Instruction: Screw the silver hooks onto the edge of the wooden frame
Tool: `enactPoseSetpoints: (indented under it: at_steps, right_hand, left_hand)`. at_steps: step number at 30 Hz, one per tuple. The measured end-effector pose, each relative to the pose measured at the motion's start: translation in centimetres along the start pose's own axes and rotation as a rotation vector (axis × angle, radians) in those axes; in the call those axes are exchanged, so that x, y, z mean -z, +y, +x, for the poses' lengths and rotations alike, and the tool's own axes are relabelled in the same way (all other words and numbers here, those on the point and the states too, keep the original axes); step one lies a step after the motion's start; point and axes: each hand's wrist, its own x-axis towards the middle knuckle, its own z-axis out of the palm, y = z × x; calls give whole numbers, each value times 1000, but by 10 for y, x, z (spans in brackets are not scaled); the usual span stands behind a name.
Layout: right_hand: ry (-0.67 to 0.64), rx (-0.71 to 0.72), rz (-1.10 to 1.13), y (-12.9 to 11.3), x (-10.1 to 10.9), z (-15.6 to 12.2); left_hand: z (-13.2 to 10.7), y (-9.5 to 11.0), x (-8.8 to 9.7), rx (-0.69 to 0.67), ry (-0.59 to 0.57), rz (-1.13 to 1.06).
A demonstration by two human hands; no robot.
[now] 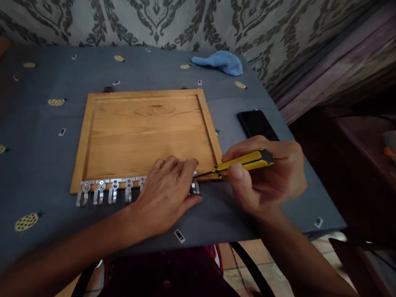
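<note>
A yellow and black screwdriver is gripped in my right hand. Its thin shaft points left, and the tip is at the right end of a metal hook rail. The rail with its several silver hooks lies along the near edge of a framed wooden board. My left hand lies over the right part of the rail, fingers on the board and thumb in front of the hooks, holding it against the wood. That hand covers some of the hooks. Whether the tip sits in a screw is too small to tell.
A dark blue cloth with pineapple prints covers the table. A black phone lies right of the board, and a blue rag is at the back right. Patterned fabric rises behind. The table's right edge drops beside dark furniture.
</note>
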Motion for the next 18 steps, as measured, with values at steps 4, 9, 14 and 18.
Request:
enactPoseSetpoints:
  at_steps: [4,9,14,18]
  right_hand:
    - [32,8,107,3,-1,-1]
    - [3,-183,259,-1,-3,0]
    - [-193,-323,378,-5,7,7]
    - [-308,-357,432,-2,12,10]
  left_hand:
    - [0,1,0,22,0,3]
    - [2,2,2,59,-49,-29]
    - [1,2,1,44,-40,-34]
    - [1,0,-1,32,-31,-28]
